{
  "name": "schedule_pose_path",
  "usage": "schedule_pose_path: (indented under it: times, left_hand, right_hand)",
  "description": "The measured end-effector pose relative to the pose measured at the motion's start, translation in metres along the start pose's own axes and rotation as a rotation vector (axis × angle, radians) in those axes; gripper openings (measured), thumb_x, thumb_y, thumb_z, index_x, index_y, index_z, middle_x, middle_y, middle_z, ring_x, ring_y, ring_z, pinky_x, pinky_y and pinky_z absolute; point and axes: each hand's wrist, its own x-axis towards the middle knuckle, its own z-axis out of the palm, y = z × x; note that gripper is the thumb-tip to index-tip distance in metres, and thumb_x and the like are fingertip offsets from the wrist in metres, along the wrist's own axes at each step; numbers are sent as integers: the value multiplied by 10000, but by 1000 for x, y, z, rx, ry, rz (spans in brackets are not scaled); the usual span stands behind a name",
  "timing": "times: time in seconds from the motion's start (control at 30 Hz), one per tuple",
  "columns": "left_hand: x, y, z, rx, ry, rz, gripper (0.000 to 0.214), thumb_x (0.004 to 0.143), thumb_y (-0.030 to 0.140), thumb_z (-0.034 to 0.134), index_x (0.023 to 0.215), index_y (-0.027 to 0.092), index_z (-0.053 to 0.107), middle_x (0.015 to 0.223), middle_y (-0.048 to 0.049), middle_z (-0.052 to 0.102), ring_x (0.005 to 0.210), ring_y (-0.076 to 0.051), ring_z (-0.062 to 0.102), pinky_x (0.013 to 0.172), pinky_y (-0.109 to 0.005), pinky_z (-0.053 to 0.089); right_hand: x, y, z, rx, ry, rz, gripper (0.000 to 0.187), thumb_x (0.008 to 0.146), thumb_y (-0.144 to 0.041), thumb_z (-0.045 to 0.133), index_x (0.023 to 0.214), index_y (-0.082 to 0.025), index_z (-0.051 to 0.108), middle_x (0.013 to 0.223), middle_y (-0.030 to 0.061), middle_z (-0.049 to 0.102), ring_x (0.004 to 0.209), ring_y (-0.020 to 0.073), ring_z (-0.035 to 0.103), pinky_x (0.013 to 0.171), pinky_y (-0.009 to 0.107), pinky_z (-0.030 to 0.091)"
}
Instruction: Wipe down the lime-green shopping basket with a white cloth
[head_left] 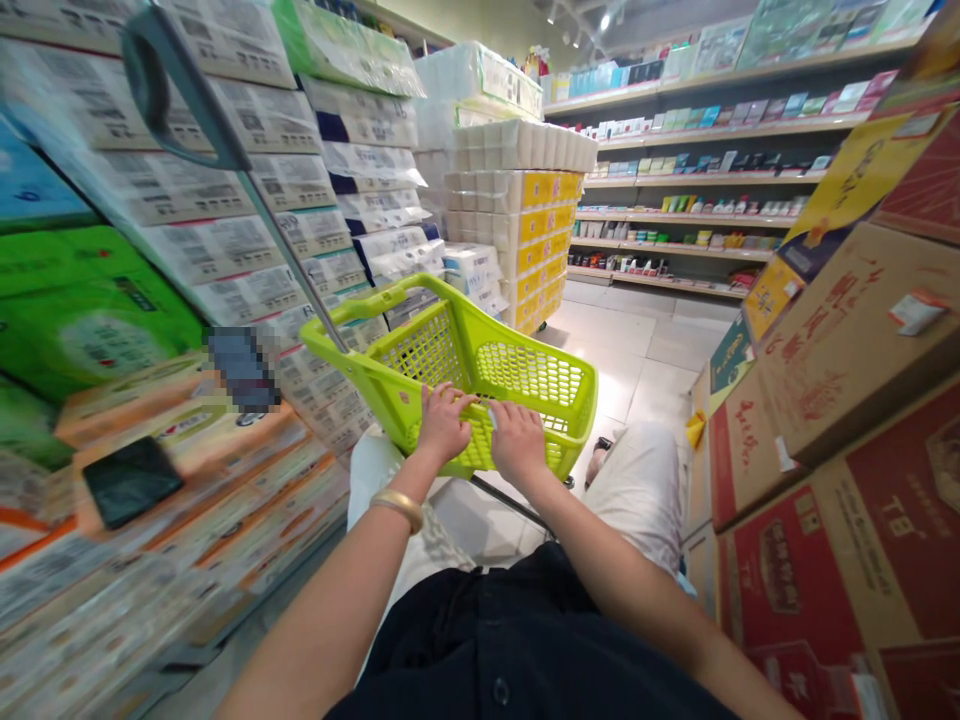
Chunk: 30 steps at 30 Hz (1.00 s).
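Note:
A lime-green wheeled shopping basket with perforated walls stands on the floor between my knees. Its grey pull handle is extended on a metal rod and leans to the upper left. My left hand lies on the basket's near rim, fingers bent over it, with a gold-coloured bangle on the wrist. Close beside it, my right hand curls its fingers over the same rim. The fingertips of both hands nearly meet, and whether something small is between them cannot be made out. The visible inside of the basket shows only its walls.
Tissue packs are stacked high on the left. A dark phone-like object and a pixelated item lie on orange packs. Cartons rise at the right. Beyond the tiled floor stand shelves of small boxes and bottles.

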Motion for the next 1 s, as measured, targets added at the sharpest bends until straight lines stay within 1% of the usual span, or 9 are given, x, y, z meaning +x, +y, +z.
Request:
schedule_pose_path:
  times: [0.07,0.13,0.23,0.33,0.4,0.7,0.83,0.93,1.0]
  left_hand:
    - [0,-2,-1,-1,-7,5,509,670,117,496,1137,230,662,1128,-87,641,1294,-317,414,1176,-600,126]
    - [0,-4,-2,-3,-12,12,513,666,116,498,1140,232,659,1124,-87,642,1291,-312,418,1176,-596,133]
    - [0,-6,-1,-7,-10,27,512,668,112,489,1130,248,663,1113,-78,642,1289,-306,420,1175,-596,135]
    - [0,-5,1,-17,6,20,505,669,115,487,1120,247,669,1111,-79,636,1287,-309,418,1177,-601,118]
    - [-1,-2,3,-21,16,6,499,668,119,490,1117,243,671,1110,-82,634,1286,-315,417,1179,-606,103]
    - [-3,0,-2,6,-4,26,506,669,122,503,1137,244,652,1131,-85,629,1289,-318,415,1179,-600,120]
    - [-3,-3,-1,-3,-1,35,511,667,113,500,1136,248,651,1135,-80,631,1291,-311,416,1184,-590,114]
    - [-4,-3,2,-14,16,40,503,668,116,498,1124,251,660,1137,-78,628,1291,-311,413,1189,-588,94]
    - [-4,-1,2,-14,24,34,499,669,117,497,1121,251,662,1130,-76,627,1290,-312,412,1189,-590,90]
  right_hand:
    - [11,-14,4,0,-34,-41,391,891,-177,478,1276,-197,539,1126,96,643,980,224,557,832,349,369]
    - [13,-16,4,-9,-49,-63,395,900,-177,469,1290,-195,525,1122,100,641,974,222,558,822,346,373]
    - [-1,3,-2,-41,-41,-59,390,898,-165,469,1280,-203,538,1115,88,647,966,221,557,835,346,370]
    - [-20,26,-10,-72,-7,12,393,874,-146,492,1257,-198,562,1105,77,657,983,230,552,864,351,360]
    - [-24,31,-12,-86,6,51,396,867,-138,497,1254,-188,564,1112,83,657,990,235,550,869,356,357]
    - [12,-12,4,-70,-66,-59,325,917,-199,460,1230,-188,548,1046,106,641,919,222,563,780,338,377]
    - [-3,5,-3,-74,-40,-77,366,902,-175,471,1261,-204,540,1078,94,647,933,220,559,810,337,368]
    - [-18,21,-11,-83,-12,-29,380,878,-151,494,1249,-203,557,1100,88,656,960,225,555,841,342,356]
    - [-20,22,-13,-84,-9,4,377,874,-150,501,1243,-196,564,1098,90,658,965,230,555,846,347,354]
